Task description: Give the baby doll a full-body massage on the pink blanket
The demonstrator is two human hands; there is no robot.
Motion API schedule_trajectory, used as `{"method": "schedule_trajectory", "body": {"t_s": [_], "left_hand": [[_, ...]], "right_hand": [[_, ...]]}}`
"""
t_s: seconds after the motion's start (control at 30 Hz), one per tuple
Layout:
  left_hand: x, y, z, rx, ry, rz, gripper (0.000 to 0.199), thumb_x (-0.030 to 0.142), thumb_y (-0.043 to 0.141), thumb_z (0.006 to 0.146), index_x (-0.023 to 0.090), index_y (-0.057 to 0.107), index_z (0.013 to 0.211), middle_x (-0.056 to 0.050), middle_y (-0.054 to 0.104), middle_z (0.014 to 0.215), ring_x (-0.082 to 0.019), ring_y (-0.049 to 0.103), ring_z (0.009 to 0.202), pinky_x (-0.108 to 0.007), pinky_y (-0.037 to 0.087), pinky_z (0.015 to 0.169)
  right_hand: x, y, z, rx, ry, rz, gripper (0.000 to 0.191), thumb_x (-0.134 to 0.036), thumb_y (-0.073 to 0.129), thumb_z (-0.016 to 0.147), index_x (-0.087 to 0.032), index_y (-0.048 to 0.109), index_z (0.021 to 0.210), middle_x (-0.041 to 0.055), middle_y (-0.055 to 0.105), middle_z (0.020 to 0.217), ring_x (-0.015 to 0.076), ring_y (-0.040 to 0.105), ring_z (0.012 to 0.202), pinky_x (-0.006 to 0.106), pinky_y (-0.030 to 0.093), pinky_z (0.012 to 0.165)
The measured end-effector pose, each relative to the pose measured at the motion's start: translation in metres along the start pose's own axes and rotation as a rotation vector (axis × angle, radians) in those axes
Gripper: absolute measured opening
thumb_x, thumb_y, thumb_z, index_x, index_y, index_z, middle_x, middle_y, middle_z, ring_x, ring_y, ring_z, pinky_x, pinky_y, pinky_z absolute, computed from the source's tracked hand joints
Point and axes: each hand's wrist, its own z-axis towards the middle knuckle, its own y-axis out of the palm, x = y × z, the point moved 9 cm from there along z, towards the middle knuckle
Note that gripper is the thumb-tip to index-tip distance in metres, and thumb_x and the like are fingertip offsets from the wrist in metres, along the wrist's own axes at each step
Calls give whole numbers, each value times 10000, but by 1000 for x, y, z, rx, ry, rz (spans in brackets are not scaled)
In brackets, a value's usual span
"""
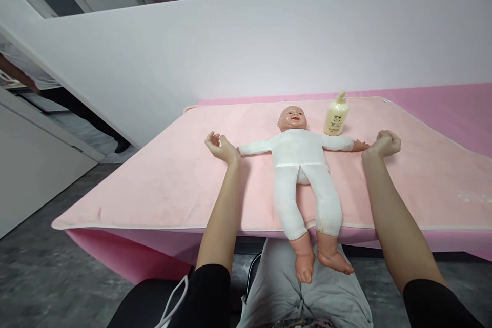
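A baby doll (298, 148) with a white cloth body lies face up on a pink blanket (161, 184), its arms spread and its bare feet hanging past the table's front edge. My left hand (222, 148) is loosely closed with nothing in it, its wrist against or just beside the doll's hand on the left. My right hand (385, 144) makes a fist on the other side, its wrist at the fingertips of the doll's other hand. A pale yellow pump bottle (335, 117) stands upright beside the doll's head, nearer to my right hand.
A white partition (269, 46) rises behind the table. Pink cloth (442, 110) shows beyond the blanket. A white cable (175, 300) hangs by my left sleeve. At far left, a person's dark-clad leg (84, 113) shows past the partition.
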Motion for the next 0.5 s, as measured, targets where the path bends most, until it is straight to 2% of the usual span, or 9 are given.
{"method": "schedule_trajectory", "body": {"t_s": [0.03,0.07,0.13,0.23,0.3,0.33,0.4,0.47,0.5], "left_hand": [[16,6,-11,-35,72,5,209,202,441,748,198,475,954,-15,517,898,-112,512,884,-232,384,821],[29,17,-23,-124,125,4,172,200,441,756,185,500,917,-11,533,857,-107,517,828,-226,396,784],[51,43,-54,-370,206,-14,132,181,457,749,169,538,853,-6,556,793,-102,516,739,-216,407,711],[70,70,-103,-736,292,-31,127,159,468,746,160,574,816,3,568,744,-86,481,612,-207,400,612],[80,77,-130,-933,352,-27,133,152,466,753,156,587,810,4,570,733,-76,443,548,-208,384,565],[85,78,-143,-1026,392,-8,141,151,465,759,156,593,816,3,572,735,-74,429,530,-211,379,554],[95,75,-169,-1218,494,62,159,159,461,782,163,610,839,-4,586,748,-81,443,545,-223,388,572],[105,63,-196,-1386,612,155,170,184,463,808,177,625,860,-17,616,788,-113,505,654,-252,418,654],[109,54,-206,-1428,655,196,174,201,467,819,184,630,878,-25,634,828,-138,526,740,-278,429,719]], "right_hand": [[-18,-7,-14,167,-106,-6,109,-134,441,644,-235,403,662,-33,438,609,139,527,635,295,477,592],[-30,0,-29,188,-172,-19,111,-125,430,640,-227,429,685,-46,431,568,123,507,557,274,455,551],[-40,36,-59,-28,-189,-87,89,-158,424,660,-214,462,718,-72,415,500,102,432,413,235,362,428],[-27,89,-112,-459,-121,-224,74,-228,477,666,-201,507,728,-81,418,466,93,392,379,211,281,392],[-12,105,-140,-651,-93,-353,73,-241,488,663,-198,530,704,-85,377,425,95,366,393,214,267,421],[-7,108,-148,-695,-107,-432,72,-237,492,657,-196,541,688,-82,370,420,98,368,413,218,271,445],[0,103,-150,-668,-135,-595,79,-233,490,648,-195,557,663,-63,418,454,110,401,474,232,294,501],[5,91,-142,-558,-108,-716,91,-243,481,647,-198,560,652,-33,514,549,131,453,550,250,333,562],[8,85,-137,-503,-77,-744,98,-248,472,649,-201,557,651,-19,552,603,142,477,586,262,355,592]]}}
